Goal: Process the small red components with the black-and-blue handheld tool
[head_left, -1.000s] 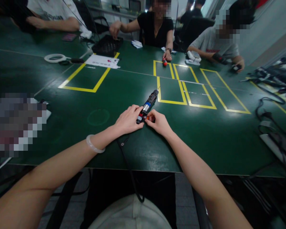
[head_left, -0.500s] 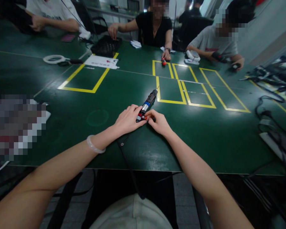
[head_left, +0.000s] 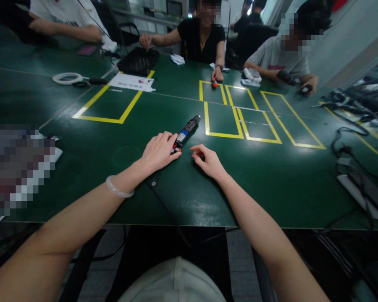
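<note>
My left hand (head_left: 157, 153) is closed around the rear end of an electric screwdriver (head_left: 186, 132), pressing it to the green table. The tool is slim and black with a blue and silver middle, and small red and orange parts show at its rear, partly under my fingers. Its tip points away and to the right. My right hand (head_left: 210, 161) hovers just right of the tool, apart from it, with fingers loosely bent and nothing visible in them. A black cord with a small metal ring (head_left: 154, 183) lies beside my left wrist.
Yellow tape rectangles (head_left: 224, 136) mark the green table (head_left: 255, 184). Farther off are a white paper (head_left: 132, 82), a black tray (head_left: 137, 61) and a white ring-shaped object (head_left: 67, 78). A co-worker's hand (head_left: 218, 75) touches a red object (head_left: 213, 82). Cables (head_left: 343, 142) lie at right.
My left hand and the screwdriver have shifted left. My right hand has come away from the tool's rear end, leaving a gap between them.
</note>
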